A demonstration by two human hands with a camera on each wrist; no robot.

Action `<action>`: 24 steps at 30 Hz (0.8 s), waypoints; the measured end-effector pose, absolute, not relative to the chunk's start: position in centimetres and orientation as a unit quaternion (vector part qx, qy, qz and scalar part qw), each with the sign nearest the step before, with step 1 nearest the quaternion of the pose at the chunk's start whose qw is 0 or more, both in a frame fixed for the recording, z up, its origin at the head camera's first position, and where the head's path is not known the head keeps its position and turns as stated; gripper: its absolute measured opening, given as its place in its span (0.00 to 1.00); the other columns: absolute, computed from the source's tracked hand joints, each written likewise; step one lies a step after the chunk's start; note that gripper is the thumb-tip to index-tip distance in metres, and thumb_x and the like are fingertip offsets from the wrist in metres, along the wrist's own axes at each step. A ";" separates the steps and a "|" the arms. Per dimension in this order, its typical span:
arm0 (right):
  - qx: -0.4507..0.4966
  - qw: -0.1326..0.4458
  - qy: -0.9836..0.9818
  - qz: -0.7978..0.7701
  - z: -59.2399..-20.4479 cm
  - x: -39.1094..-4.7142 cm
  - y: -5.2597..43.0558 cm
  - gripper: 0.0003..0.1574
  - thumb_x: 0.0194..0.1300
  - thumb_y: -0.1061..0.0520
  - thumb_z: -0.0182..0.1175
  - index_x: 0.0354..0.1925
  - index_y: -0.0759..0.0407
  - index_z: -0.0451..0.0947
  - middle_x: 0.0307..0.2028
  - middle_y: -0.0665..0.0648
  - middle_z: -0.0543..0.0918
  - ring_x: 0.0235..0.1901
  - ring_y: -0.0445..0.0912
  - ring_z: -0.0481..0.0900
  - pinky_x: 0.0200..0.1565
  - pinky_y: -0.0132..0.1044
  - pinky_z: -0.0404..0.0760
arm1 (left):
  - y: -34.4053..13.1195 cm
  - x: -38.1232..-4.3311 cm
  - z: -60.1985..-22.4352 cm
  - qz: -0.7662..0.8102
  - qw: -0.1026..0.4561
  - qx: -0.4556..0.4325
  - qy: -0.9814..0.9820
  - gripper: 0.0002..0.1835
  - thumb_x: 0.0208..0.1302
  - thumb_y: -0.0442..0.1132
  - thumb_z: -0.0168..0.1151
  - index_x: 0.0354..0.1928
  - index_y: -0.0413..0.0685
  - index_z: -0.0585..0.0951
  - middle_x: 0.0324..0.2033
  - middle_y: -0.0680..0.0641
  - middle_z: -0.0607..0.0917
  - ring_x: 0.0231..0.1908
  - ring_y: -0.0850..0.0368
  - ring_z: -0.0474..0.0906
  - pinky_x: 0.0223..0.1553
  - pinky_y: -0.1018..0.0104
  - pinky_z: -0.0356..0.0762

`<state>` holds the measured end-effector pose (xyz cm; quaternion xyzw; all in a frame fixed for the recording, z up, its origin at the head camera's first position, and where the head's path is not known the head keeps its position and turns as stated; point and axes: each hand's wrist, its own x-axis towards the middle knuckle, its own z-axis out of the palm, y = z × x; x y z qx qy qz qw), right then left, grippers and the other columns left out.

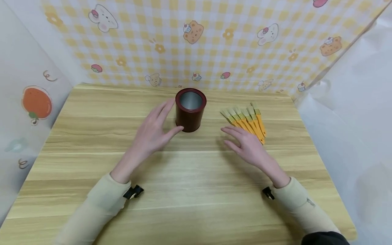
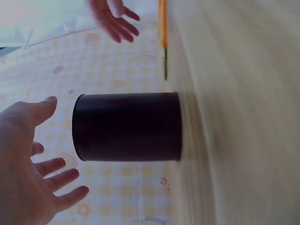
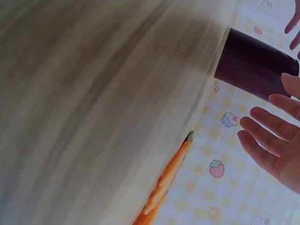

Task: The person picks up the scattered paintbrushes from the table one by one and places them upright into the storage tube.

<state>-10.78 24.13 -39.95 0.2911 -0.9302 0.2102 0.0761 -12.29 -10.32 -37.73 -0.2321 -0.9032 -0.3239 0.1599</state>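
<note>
A dark red-brown can with an open top and silvery inside stands upright on the wooden table. My left hand is at its left side, thumb and fingers spread apart around that side; in the left wrist view a gap shows between this hand and the can. Several flat paintbrushes with orange handles and pale bristles lie fanned out to the right. Over their near ends hovers my right hand, fingers extended and holding nothing; the right wrist view shows this hand above the brushes.
The wooden table ends at a yellow checked backdrop with cartoon prints. White sheeting stands along the right side, and a white wall panel with a strawberry print is on the left.
</note>
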 end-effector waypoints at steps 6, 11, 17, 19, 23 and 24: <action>0.264 0.062 -0.934 0.231 -39.2 -11.4 23.8 0.24 0.73 0.51 0.64 0.64 0.56 0.80 0.61 0.61 0.84 0.59 0.58 0.83 0.54 0.55 0.85 | -8.9 -14.4 -37.1 -0.378 0.049 -0.144 -0.913 0.57 0.63 0.64 0.69 0.84 0.64 0.43 0.82 0.46 0.55 0.80 0.42 0.52 0.77 0.38 0.57; 0.257 0.072 -0.934 0.238 -39.0 -12.0 23.8 0.22 0.72 0.53 0.65 0.62 0.56 0.81 0.58 0.60 0.86 0.54 0.57 0.86 0.49 0.53 0.86 | -8.2 -15.6 -37.6 -0.406 0.018 -0.115 -0.907 0.65 0.59 0.64 0.72 0.83 0.68 0.34 0.84 0.51 0.45 0.83 0.44 0.45 0.79 0.38 0.53; 0.231 0.048 -0.936 0.262 -38.6 -12.7 24.6 0.22 0.74 0.54 0.63 0.62 0.58 0.81 0.57 0.61 0.87 0.52 0.57 0.86 0.49 0.56 0.86 | -7.2 -16.8 -38.2 -0.437 -0.012 -0.113 -0.892 0.70 0.57 0.60 0.76 0.82 0.61 0.30 0.84 0.48 0.43 0.83 0.44 0.42 0.81 0.40 0.49; 0.221 0.041 -0.935 0.275 -38.5 -13.1 24.8 0.21 0.74 0.55 0.63 0.61 0.60 0.81 0.55 0.63 0.87 0.50 0.58 0.87 0.49 0.56 0.86 | -6.9 -17.1 -38.3 -0.449 -0.021 -0.110 -0.887 0.70 0.57 0.59 0.77 0.82 0.62 0.30 0.84 0.48 0.43 0.83 0.44 0.42 0.81 0.40 0.49; 0.207 0.035 -0.933 0.293 -38.4 -14.6 25.2 0.20 0.73 0.58 0.63 0.59 0.65 0.82 0.50 0.67 0.88 0.48 0.58 0.88 0.48 0.55 0.88 | -6.3 -17.6 -38.4 -0.469 -0.024 -0.104 -0.877 0.70 0.56 0.57 0.78 0.82 0.65 0.31 0.84 0.48 0.43 0.83 0.44 0.44 0.79 0.39 0.53; 0.202 0.032 -0.934 0.293 -38.4 -15.0 25.3 0.20 0.73 0.60 0.63 0.59 0.66 0.82 0.50 0.67 0.88 0.48 0.58 0.88 0.47 0.54 0.88 | -6.2 -17.7 -38.4 -0.472 -0.022 -0.102 -0.875 0.70 0.56 0.57 0.78 0.83 0.65 0.31 0.84 0.48 0.43 0.83 0.44 0.44 0.79 0.38 0.54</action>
